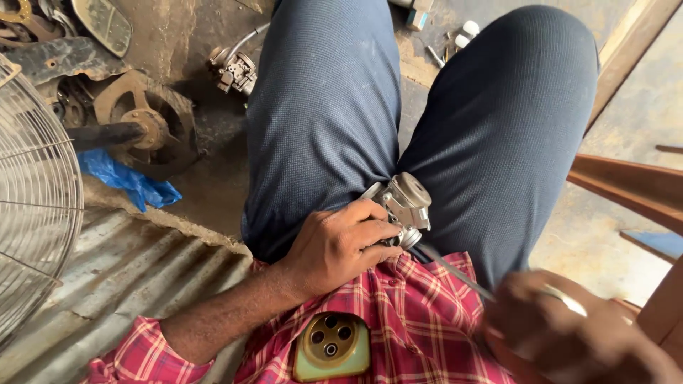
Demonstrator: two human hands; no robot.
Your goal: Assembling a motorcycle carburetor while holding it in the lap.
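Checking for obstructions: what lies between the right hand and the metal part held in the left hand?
In the head view, a thin dark cable runs from the metal part in the left hand to the blurred right hand, over the red checked shirt.

Head camera, looking steeply down, close over seated lap

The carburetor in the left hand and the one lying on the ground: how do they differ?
The held carburetor is pale and clean-looking, gripped by the left hand between the knees. The ground carburetor is darker and grimier, and lies loose on the dirty floor, untouched. A thin rod or cable runs from the held one toward the blurred right hand. Both are small metal units.
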